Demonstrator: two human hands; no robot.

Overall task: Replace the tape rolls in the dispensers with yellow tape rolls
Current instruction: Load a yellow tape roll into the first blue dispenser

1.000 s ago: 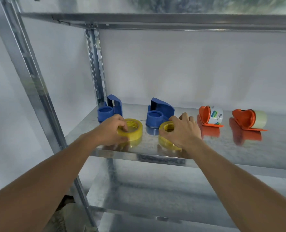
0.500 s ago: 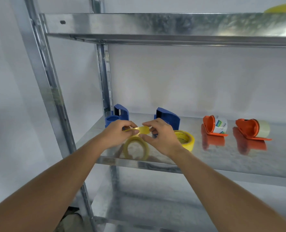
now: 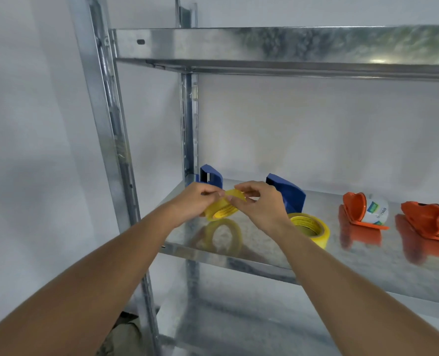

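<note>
Since half a second ago the held roll [image 3: 222,207] has come up off the shelf [image 3: 264,263]; both hands now keep it in the air above its own reflection, tilted, in front of the two blue dispensers. The left hand [image 3: 195,201] grips the roll from the left, fingers curled over its rim, and the right hand [image 3: 261,205] pinches its top edge with thumb and fingertips. A second earlier each hand rested on a separate roll lying flat on the shelf.

The second roll [image 3: 309,228] lies on the shelf just right of the right wrist, touched by neither hand, in the same spot as half a second ago. The left blue dispenser [image 3: 210,177] and right blue dispenser [image 3: 288,192] stand behind the hands, partly hidden by them. Further right, well apart from the hands, two orange dispensers lie on the shelf: the nearer one [image 3: 354,209] carries a white printed roll [image 3: 376,210], the far one [image 3: 426,218] a pale roll cut by the frame edge.
</note>
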